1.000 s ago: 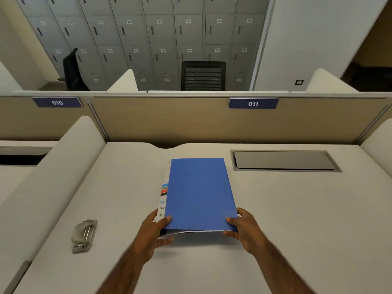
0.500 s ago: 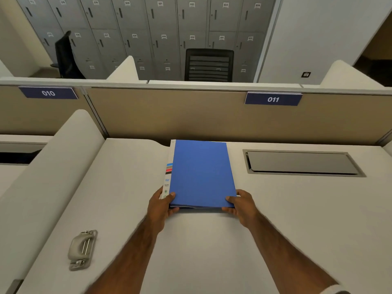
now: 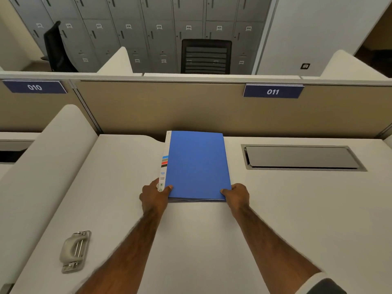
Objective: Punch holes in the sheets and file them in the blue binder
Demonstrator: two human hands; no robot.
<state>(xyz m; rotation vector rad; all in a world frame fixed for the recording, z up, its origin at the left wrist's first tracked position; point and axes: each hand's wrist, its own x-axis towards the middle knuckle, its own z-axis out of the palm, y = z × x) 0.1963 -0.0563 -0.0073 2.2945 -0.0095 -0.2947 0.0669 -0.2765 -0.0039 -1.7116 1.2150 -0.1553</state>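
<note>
Well left of the fingers lies the hole punch (image 3: pixel 74 250), untouched. Left hand (image 3: pixel 153 197) and right hand (image 3: pixel 237 195) pinch the near corners of the closed blue binder (image 3: pixel 197 164) (thumbs on top); placing it seems the step, opening it next.

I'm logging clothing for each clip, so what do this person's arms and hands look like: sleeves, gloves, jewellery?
Both the left hand and right hand are bare: no gloves, rings or watch show. The left forearm is uncovered to the frame edge. The right arm wears a dark sleeve with a pale cuff.
</note>
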